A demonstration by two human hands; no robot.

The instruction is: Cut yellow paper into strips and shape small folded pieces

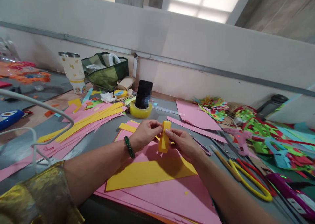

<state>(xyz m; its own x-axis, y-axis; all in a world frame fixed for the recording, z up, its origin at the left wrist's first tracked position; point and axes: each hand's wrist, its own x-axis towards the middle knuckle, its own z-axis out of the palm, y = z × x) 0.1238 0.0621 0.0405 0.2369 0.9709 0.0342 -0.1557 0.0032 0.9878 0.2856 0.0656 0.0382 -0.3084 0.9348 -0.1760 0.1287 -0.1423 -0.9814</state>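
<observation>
Between my two hands stands a narrow yellow paper strip (164,142), bent into an upright loop. My left hand (148,132) pinches its left edge with thumb and forefinger. From the other side, my right hand (181,142) grips it, the thumb pressed on the strip's face and the other fingers partly hidden behind. Below the hands lies a wide yellow paper piece (140,176) on a stack of pink paper sheets (172,194). Another yellow strip (126,128) shows just beyond my left wrist.
Left lie pink and yellow paper strips (86,123) and a white cable (69,119). A phone (143,94) leans in a tape roll (140,111) ahead. Right are yellow-handled scissors (251,183), a pink glue gun (240,138), a purple device (290,194) and colourful paper scraps (261,132).
</observation>
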